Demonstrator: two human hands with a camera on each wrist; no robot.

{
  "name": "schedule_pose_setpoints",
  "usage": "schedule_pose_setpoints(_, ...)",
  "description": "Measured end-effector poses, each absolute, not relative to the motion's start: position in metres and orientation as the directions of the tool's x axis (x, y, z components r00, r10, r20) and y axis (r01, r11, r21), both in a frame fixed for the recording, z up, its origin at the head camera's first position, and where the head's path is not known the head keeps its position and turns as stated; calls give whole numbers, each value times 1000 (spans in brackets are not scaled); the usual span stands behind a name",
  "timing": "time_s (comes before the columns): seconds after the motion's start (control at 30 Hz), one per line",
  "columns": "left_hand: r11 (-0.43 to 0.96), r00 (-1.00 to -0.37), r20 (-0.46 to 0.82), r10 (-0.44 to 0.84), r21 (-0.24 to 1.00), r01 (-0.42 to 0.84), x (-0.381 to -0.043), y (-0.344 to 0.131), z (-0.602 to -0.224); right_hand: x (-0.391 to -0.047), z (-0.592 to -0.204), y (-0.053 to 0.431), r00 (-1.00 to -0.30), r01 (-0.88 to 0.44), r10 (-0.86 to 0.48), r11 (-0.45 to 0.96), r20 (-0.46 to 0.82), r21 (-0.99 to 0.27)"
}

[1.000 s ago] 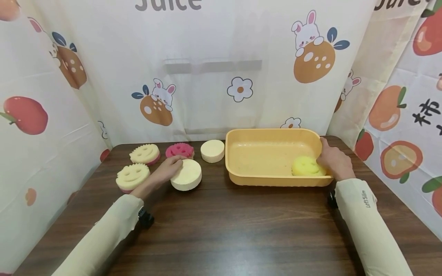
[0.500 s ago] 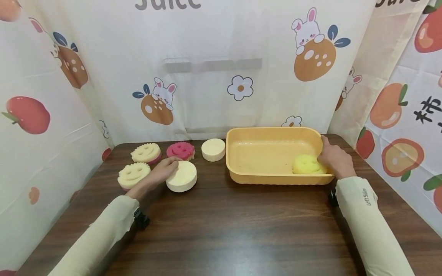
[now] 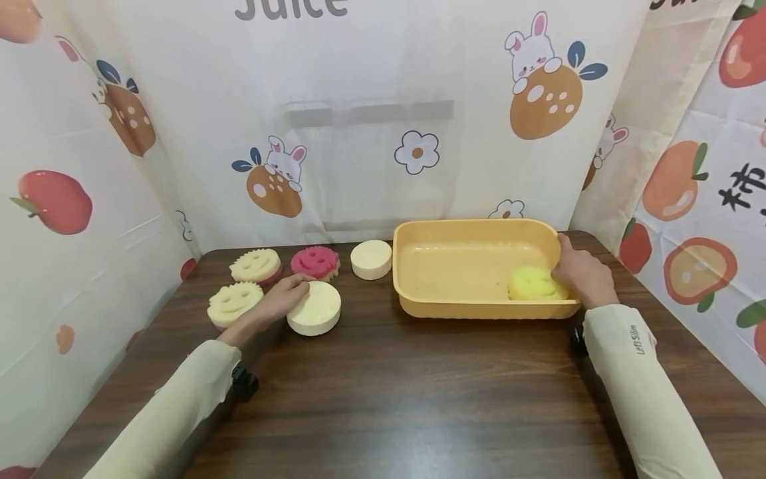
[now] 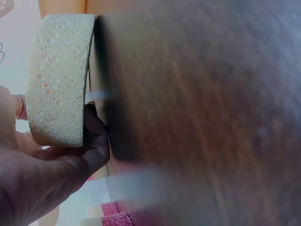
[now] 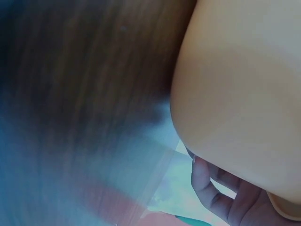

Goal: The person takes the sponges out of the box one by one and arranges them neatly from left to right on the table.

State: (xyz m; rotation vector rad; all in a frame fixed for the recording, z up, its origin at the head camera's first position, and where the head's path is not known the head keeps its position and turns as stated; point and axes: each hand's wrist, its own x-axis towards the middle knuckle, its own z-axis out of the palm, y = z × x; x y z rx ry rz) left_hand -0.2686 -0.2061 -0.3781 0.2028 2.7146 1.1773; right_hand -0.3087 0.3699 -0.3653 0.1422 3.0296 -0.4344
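Note:
A round cream sponge (image 3: 314, 309), porous along its side in the left wrist view, is pinched by my left hand (image 3: 281, 297). The thumb lies on its top face and curled fingers reach beneath it. At the other side, my right hand (image 3: 585, 275) grips the right end wall of an orange-yellow plastic basin (image 3: 479, 310). In the right wrist view, fingers (image 5: 202, 176) bend against the outside of that wall. A bright yellow smiley-face sponge (image 3: 534, 284) lies inside the basin, beside the right hand.
Two cream smiley sponges with pink undersides, a rear one (image 3: 255, 265) and a front one (image 3: 235, 303), lie left of my left hand. Behind it are a pink smiley sponge (image 3: 315, 262) and another round cream sponge (image 3: 371, 259). A printed curtain (image 3: 359, 179) stands behind the wooden table (image 3: 419, 399).
My left hand has shifted slightly left with the round cream sponge, then stayed nearly still. The right hand keeps its grip on the basin, and the smiley sponge in it has not moved.

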Motion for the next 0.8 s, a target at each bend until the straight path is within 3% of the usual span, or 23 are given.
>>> schedule_pose_setpoints(0.8, 709, -981, -129, 147, 705, 13, -272, -211, -376, -307, -364, 370, -994, 90, 70, 956, -81, -279)
